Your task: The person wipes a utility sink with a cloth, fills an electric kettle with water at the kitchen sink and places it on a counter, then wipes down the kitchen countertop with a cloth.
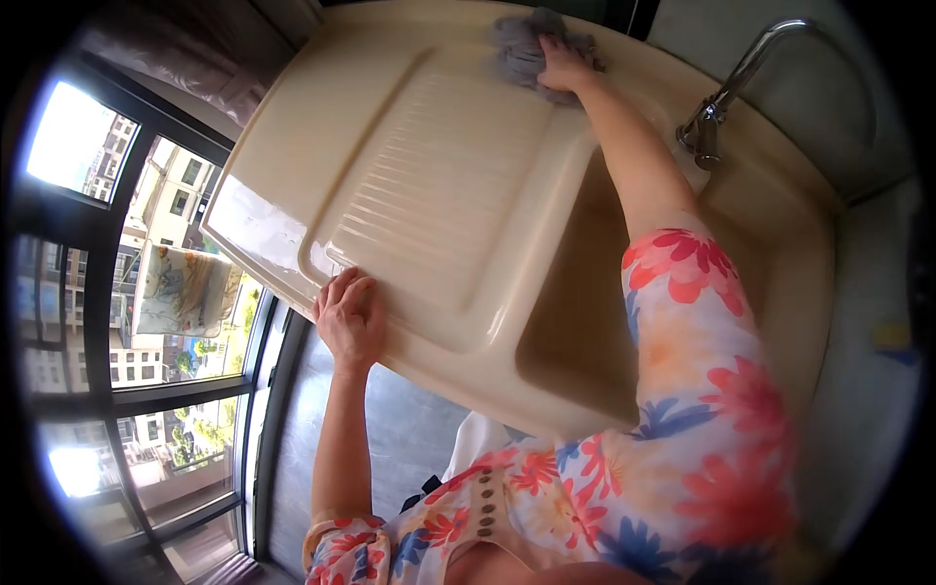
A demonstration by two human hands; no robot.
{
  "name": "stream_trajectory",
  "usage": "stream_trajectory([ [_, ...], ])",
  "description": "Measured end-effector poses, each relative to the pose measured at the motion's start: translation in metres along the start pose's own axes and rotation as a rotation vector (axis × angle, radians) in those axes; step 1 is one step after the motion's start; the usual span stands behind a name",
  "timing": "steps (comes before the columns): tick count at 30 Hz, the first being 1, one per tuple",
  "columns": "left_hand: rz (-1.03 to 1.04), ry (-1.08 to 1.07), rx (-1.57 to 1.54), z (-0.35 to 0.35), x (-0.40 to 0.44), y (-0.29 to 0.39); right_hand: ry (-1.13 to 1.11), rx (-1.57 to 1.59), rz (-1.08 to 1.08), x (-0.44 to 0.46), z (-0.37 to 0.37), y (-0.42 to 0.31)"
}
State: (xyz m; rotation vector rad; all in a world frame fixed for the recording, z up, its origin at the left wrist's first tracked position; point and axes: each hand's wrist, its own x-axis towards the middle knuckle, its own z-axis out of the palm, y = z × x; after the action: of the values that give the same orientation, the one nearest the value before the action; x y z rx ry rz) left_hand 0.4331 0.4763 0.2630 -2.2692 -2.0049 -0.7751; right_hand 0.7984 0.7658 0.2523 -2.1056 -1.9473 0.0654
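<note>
A cream laundry sink [263, 166] with a ribbed washboard [419, 166] moulded into its top fills the middle of the view. At its far edge, my right hand [565, 66] presses on a bunched grey cloth [520, 49], fingers partly sunk in the folds. My left hand [351, 310] is on the near rim beside the washboard's lower corner, with its fingers curled over the edge. The thumb there is hard to make out. My right forearm reaches across the basin [575, 302] and hides part of it.
A chrome faucet [704, 132] with a curved spout rises at the back right of the basin. Tall windows [175, 283] line the left side, with a patterned cloth [185, 290] hanging outside. Grey floor [331, 429] shows below the sink's near edge.
</note>
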Motion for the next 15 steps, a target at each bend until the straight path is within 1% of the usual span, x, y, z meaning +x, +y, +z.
stream_trajectory([
  [1,-0.007,-0.001,-0.01,-0.001,-0.002,0.001,-0.051,-0.026,-0.01,0.005,-0.005,0.007],
  [2,-0.01,-0.005,-0.016,-0.002,-0.001,0.003,-0.037,0.074,-0.067,0.023,0.008,0.03],
  [3,-0.015,-0.012,-0.017,-0.001,-0.005,0.003,-0.081,0.152,-0.126,0.012,-0.016,0.037],
  [4,-0.011,-0.008,-0.017,-0.001,-0.005,0.002,-0.034,0.148,-0.121,0.019,-0.006,0.062],
  [5,-0.008,0.006,-0.017,0.0,-0.003,0.0,-0.039,0.169,-0.11,0.006,-0.019,0.075],
  [6,-0.002,0.011,-0.032,0.002,-0.004,-0.002,-0.095,0.199,-0.038,0.002,-0.023,0.095],
  [7,0.003,0.017,-0.033,0.002,-0.003,-0.001,-0.03,0.135,-0.015,-0.002,-0.021,0.118],
  [8,0.0,0.019,-0.03,0.001,-0.003,0.0,-0.088,0.188,0.013,-0.008,-0.029,0.13],
  [9,-0.002,0.022,-0.023,0.0,-0.003,0.001,-0.054,0.207,0.017,-0.014,-0.027,0.138],
  [10,-0.013,0.023,-0.029,0.0,-0.003,0.002,-0.016,0.228,0.018,-0.015,-0.026,0.134],
  [13,-0.031,0.025,-0.047,0.0,-0.005,0.001,-0.056,0.134,0.157,-0.011,-0.03,0.084],
  [14,-0.031,0.03,-0.055,0.001,-0.004,-0.001,-0.008,0.093,0.118,0.001,-0.017,0.082],
  [15,-0.03,0.034,-0.06,0.001,-0.005,0.0,-0.017,0.098,0.081,0.011,-0.007,0.07],
])
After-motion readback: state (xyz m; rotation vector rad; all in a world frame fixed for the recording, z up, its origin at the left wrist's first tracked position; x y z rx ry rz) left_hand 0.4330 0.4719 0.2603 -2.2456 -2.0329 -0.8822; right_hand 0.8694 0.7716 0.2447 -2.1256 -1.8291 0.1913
